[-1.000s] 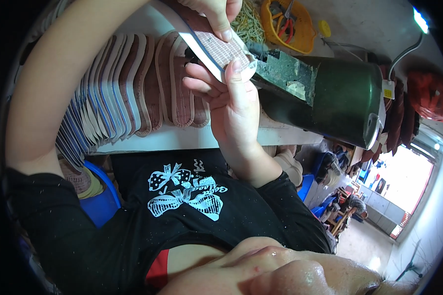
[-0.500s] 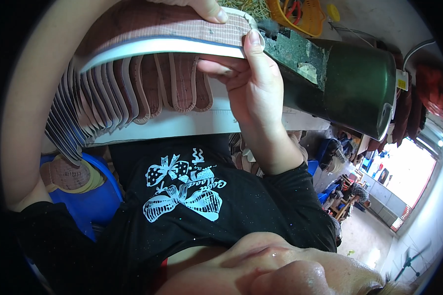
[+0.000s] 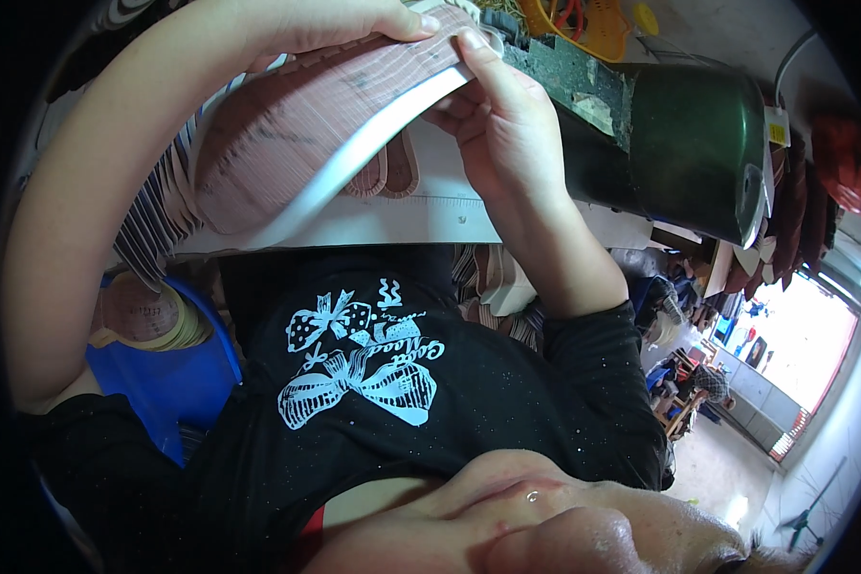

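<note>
An insole [image 3: 287, 143] with a brown striped top and a thick white edge is held up at a tilt, its broad end pointing down and left. At its narrow upper end, my left hand [image 3: 349, 27] is closed on it, thumb on the striped face. My right hand [image 3: 517, 120] pinches the same end from the other side, its thumb near the tip and its other fingers partly hidden beneath. Behind the held piece, several similar insoles [image 3: 167, 206] stand in a row on the white table [image 3: 450, 225], partly covered by it.
A dark green machine [image 3: 694, 143] stands close to the right of my right hand. Beyond it sits a yellow basket [image 3: 593, 36]. Lower left, a blue container [image 3: 177, 383] carries a stack of rounded pieces [image 3: 148, 320]. Farther right, a person [image 3: 708, 383] bends over among piled things.
The insole's broad end has swung down and toward me, so more of its striped face shows. Both hands still grip the narrow end, now slightly closer together.
</note>
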{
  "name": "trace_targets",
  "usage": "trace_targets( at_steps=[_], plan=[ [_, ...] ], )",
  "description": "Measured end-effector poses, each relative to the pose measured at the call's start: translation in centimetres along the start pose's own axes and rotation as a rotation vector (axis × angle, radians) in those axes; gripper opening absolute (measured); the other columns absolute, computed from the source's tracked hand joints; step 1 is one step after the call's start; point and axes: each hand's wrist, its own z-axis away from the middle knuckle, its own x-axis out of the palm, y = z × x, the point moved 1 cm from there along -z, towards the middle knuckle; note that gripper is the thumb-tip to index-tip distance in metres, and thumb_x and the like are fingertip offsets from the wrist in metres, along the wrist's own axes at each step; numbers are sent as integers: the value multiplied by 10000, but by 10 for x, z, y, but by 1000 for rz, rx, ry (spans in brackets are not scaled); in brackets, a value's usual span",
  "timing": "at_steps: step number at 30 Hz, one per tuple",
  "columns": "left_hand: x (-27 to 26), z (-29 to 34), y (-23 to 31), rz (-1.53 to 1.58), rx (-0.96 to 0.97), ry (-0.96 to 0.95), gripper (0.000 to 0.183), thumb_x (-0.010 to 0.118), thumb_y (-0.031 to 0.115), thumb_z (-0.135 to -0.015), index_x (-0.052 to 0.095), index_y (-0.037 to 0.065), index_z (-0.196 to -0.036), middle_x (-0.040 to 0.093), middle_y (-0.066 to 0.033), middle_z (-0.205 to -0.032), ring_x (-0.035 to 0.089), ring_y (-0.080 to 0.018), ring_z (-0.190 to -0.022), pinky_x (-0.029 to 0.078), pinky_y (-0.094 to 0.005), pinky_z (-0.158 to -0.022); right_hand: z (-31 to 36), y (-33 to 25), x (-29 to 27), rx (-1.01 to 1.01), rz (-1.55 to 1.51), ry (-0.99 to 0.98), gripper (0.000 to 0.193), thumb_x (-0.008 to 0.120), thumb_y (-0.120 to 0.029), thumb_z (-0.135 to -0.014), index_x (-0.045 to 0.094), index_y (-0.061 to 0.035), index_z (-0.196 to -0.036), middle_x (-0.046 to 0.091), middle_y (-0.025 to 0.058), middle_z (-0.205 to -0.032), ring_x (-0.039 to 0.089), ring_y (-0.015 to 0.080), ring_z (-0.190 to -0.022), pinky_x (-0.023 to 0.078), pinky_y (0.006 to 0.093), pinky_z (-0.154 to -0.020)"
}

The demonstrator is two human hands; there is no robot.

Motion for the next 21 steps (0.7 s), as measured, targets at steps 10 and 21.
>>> trace_targets(
  at_steps=[10, 21],
  plan=[
    [33, 2, 14, 377, -255, -221, 525, 453, 417, -999, 648, 1, -745, 633, -102, -611, 580, -170, -487, 399, -336, -417, 20, -13, -26, 124, 23, -117, 299, 703, -196, -871, 652, 42, -1044, 692, 105, -935, 662, 153, -824, 527, 295, -767],
    [9, -17, 9, 59, -33, 59, 549, 568, 455, -927, 617, 0, -624, 545, -107, -500, 528, -218, -425, 438, -349, -448, 64, 12, -30, 130, -29, -111, 312, 736, -139, -841, 644, 43, -1078, 687, 94, -989, 652, 152, -895, 517, 298, -833]
  ],
)
